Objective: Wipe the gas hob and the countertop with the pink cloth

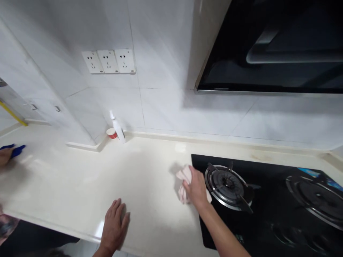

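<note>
My right hand (197, 187) is closed around a crumpled pale pink cloth (184, 174), pressed to the cream countertop (144, 178) at the left edge of the black gas stove (268, 214). Part of the cloth is covered by the fingers, and a corner of it shows over the stove's edge. Near the counter's front edge, my left hand (114, 223) lies flat with fingers stretched out and holds nothing. The left burner (227, 182) sits just right of my right hand.
A white spray bottle (118, 130) and a small red-and-white cup (111, 133) stand in the back corner. Wall sockets (108, 61) are above. A black range hood (270, 46) overhangs the stove. At far left, another person's hand (4, 156) holds a blue cloth (17, 151).
</note>
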Demonstrator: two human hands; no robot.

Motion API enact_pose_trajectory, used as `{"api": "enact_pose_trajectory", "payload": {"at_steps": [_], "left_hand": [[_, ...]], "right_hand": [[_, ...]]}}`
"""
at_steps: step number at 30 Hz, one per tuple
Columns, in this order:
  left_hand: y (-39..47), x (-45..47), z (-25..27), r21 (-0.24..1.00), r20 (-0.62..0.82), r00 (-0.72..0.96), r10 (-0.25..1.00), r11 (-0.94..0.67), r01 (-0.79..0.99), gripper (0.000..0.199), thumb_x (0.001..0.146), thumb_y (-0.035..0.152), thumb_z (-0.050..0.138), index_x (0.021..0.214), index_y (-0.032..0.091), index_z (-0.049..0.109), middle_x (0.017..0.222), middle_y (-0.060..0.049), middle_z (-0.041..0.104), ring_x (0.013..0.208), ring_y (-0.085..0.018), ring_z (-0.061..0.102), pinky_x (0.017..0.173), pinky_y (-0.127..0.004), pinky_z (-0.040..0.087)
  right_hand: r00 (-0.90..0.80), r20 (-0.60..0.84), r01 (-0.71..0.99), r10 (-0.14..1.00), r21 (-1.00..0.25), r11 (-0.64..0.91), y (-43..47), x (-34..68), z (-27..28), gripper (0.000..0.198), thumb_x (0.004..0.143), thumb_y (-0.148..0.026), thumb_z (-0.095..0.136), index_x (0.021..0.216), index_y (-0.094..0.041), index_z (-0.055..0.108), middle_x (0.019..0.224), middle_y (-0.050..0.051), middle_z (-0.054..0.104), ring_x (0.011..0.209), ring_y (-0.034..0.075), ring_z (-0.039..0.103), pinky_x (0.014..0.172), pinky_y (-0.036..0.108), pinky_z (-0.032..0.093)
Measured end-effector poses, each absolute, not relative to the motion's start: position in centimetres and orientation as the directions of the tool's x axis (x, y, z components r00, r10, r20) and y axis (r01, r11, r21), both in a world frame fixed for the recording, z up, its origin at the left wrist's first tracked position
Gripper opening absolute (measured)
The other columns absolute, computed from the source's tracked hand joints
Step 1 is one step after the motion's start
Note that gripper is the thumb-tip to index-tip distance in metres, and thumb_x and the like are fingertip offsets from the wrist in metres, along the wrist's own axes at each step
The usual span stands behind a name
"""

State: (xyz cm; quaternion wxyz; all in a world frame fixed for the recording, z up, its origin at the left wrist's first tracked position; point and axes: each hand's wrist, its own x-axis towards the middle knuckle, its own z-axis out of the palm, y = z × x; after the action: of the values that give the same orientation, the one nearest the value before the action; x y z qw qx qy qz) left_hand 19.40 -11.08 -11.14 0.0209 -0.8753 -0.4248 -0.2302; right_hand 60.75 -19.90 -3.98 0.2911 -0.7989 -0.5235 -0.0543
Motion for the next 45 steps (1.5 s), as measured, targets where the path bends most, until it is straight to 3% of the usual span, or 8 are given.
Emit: {"api": "enact_pose_trajectory", "payload": {"at_steps": [5, 9, 15, 22, 28, 33, 39, 45], "left_hand": [[-11.1, 19.5, -10.8, 0.153, 0.418, 0.538, 0.733, -0.64, 0.753, 0.043, 0.094, 0.048, 0.049, 0.126, 0.019, 0.056, 0.144, -0.013, 0.054, 0.137, -0.031, 0.046, 0.107, -0.051, 0.046], [-11.2, 19.8, -10.3, 0.161, 0.424, 0.531, 0.733, -0.638, 0.753, 0.041, 0.094, 0.046, 0.049, 0.125, 0.019, 0.056, 0.142, -0.014, 0.054, 0.137, -0.031, 0.046, 0.107, -0.051, 0.046], [-11.1, 19.8, -10.3, 0.181, 0.38, 0.531, 0.757, -0.624, 0.76, 0.042, 0.095, 0.046, 0.046, 0.124, 0.017, 0.056, 0.143, -0.015, 0.053, 0.137, -0.032, 0.045, 0.11, -0.052, 0.042], [-10.8, 19.9, -10.2, 0.189, 0.345, 0.543, 0.766, -0.623, 0.759, 0.042, 0.095, 0.045, 0.046, 0.124, 0.016, 0.056, 0.143, -0.016, 0.052, 0.139, -0.032, 0.043, 0.112, -0.051, 0.04], [-11.1, 20.6, -9.6, 0.148, 0.317, 0.547, 0.775, -0.609, 0.779, 0.044, 0.096, 0.043, 0.043, 0.125, 0.012, 0.056, 0.143, -0.019, 0.05, 0.14, -0.034, 0.04, 0.112, -0.052, 0.039], [-11.6, 20.9, -9.3, 0.13, 0.295, 0.54, 0.788, -0.593, 0.795, 0.043, 0.096, 0.042, 0.044, 0.124, 0.012, 0.056, 0.144, -0.018, 0.05, 0.141, -0.033, 0.039, 0.113, -0.052, 0.038], [-11.9, 20.7, -9.4, 0.157, 0.287, 0.528, 0.799, -0.583, 0.797, 0.039, 0.095, 0.041, 0.046, 0.124, 0.015, 0.056, 0.144, -0.017, 0.051, 0.142, -0.032, 0.039, 0.113, -0.052, 0.038], [-12.4, 20.7, -9.2, 0.211, 0.298, 0.505, 0.81, -0.572, 0.793, 0.038, 0.095, 0.042, 0.05, 0.124, 0.018, 0.058, 0.144, -0.015, 0.053, 0.14, -0.031, 0.042, 0.111, -0.052, 0.041]], "right_hand": [[0.635, 0.229, 0.769, 0.737, -0.275, -0.577, -14.6, 66.9, -3.8, 0.069, 0.089, -0.039, 0.052, 0.151, -0.014, 0.036, 0.155, 0.022, 0.033, 0.143, 0.041, 0.025, 0.114, 0.055, 0.019], [0.663, 0.089, 0.745, 0.743, -0.178, -0.643, -13.3, 67.6, -5.6, 0.065, 0.089, -0.042, 0.051, 0.148, -0.016, 0.042, 0.156, 0.022, 0.032, 0.143, 0.044, 0.025, 0.113, 0.056, 0.016], [0.559, 0.158, 0.828, 0.814, -0.14, -0.542, -18.0, 62.6, -6.1, 0.059, 0.092, -0.031, 0.048, 0.148, -0.015, 0.042, 0.153, 0.022, 0.039, 0.142, 0.039, 0.031, 0.113, 0.053, 0.023], [0.304, 0.233, 0.947, 0.924, -0.18, -0.266, -34.2, 55.5, -8.8, 0.063, 0.086, -0.021, 0.05, 0.148, -0.023, 0.039, 0.154, 0.011, 0.042, 0.146, 0.031, 0.03, 0.115, 0.049, 0.029], [0.6, 0.318, 0.799, 0.734, -0.277, -0.534, -46.8, 63.1, -10.3, 0.071, 0.089, -0.042, 0.045, 0.15, -0.01, 0.03, 0.144, 0.022, 0.049, 0.142, 0.04, 0.036, 0.108, 0.057, 0.037], [0.785, 0.303, 0.614, 0.54, -0.266, -0.743, -45.9, 63.6, -10.0, 0.078, 0.092, -0.053, 0.036, 0.15, -0.003, 0.028, 0.146, 0.028, 0.044, 0.141, 0.043, 0.034, 0.109, 0.063, 0.031], [0.4, 0.209, 0.912, 0.892, -0.182, -0.367, -37.1, 53.4, -10.3, 0.062, 0.093, -0.04, 0.042, 0.147, -0.01, 0.037, 0.155, 0.022, 0.036, 0.148, 0.035, 0.025, 0.116, 0.054, 0.024], [0.303, 0.065, 0.943, 0.951, -0.166, -0.289, -24.8, 55.1, -8.8, 0.067, 0.092, -0.043, 0.044, 0.147, -0.006, 0.04, 0.159, 0.023, 0.03, 0.15, 0.034, 0.019, 0.12, 0.052, 0.016]]}}
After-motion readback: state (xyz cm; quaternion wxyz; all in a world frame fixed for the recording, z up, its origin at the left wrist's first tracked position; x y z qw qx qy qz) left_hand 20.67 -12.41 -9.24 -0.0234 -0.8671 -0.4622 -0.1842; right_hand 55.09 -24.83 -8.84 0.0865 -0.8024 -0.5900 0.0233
